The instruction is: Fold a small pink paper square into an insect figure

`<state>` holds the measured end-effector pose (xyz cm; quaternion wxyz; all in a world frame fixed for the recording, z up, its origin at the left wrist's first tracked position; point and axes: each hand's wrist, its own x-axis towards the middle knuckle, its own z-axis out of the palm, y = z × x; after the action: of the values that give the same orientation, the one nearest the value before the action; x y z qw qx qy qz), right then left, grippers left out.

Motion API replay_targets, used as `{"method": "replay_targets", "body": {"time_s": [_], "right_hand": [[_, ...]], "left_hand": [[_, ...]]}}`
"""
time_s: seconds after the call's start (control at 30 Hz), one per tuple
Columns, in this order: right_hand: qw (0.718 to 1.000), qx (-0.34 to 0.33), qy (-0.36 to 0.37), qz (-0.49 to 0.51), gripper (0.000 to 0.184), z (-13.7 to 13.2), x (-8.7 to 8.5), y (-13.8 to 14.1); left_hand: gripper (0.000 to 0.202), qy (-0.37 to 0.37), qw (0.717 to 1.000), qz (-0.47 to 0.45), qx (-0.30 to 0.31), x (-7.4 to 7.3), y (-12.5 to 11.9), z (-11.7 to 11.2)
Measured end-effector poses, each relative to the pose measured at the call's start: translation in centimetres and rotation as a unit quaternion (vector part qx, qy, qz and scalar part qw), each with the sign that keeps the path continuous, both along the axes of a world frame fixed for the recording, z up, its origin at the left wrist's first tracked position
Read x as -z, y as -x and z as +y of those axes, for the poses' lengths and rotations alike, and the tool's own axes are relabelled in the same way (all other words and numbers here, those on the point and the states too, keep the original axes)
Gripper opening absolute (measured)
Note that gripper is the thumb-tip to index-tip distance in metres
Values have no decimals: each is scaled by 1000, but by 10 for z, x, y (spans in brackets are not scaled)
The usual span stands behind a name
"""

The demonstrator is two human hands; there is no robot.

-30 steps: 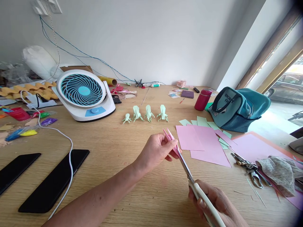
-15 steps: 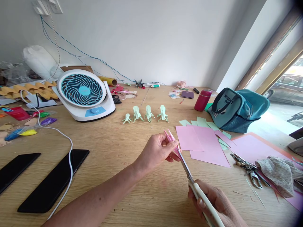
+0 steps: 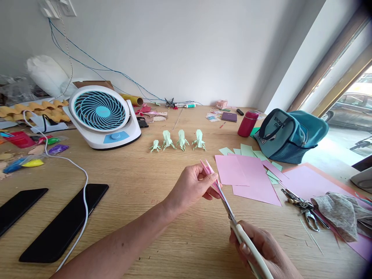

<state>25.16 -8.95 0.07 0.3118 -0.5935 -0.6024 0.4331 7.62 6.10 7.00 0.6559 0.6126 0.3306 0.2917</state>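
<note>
Folded pink paper (image 3: 209, 168) tapers sharply, left fingers (image 3: 209, 180) pinching it, right fingers (image 3: 258, 235) gripping scissors (image 3: 243, 238).

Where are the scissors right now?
In the head view, the scissors are low and right of centre, held in the right hand, with their blades pointing up-left to the folded pink paper in the left hand.

Scissors (image 3: 242, 236) in right hand (image 3: 266, 246), blades at folded paper (image 3: 207, 168) in left hand (image 3: 190, 184). Paper figures (image 3: 181, 138) behind; fan (image 3: 101, 112) left of them. Sheets (image 3: 254, 172) right; bag (image 3: 290, 135) behind, bottle (image 3: 248, 124) left of bag.
</note>
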Motion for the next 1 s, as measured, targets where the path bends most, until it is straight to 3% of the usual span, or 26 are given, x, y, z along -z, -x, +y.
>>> {"method": "replay_targets", "body": {"time_s": [0.3,0.5,0.7,1.0], "right_hand": [[1000,3,-18,-3,50,2,-4,2],[1000,11,-22,1,48,1,-4,1],[999,10,-32,-2,49,2,-3,3],[999,4,-34,14,54,3,-3,1]], "left_hand": [[21,-25,1000,11,-10,-3,0,-2],[22,11,1000,9,-1,-4,-1,-1],[22,-21,1000,4,-8,-5,0,-3],[24,11,1000,-1,0,-3,1,-2]]}}
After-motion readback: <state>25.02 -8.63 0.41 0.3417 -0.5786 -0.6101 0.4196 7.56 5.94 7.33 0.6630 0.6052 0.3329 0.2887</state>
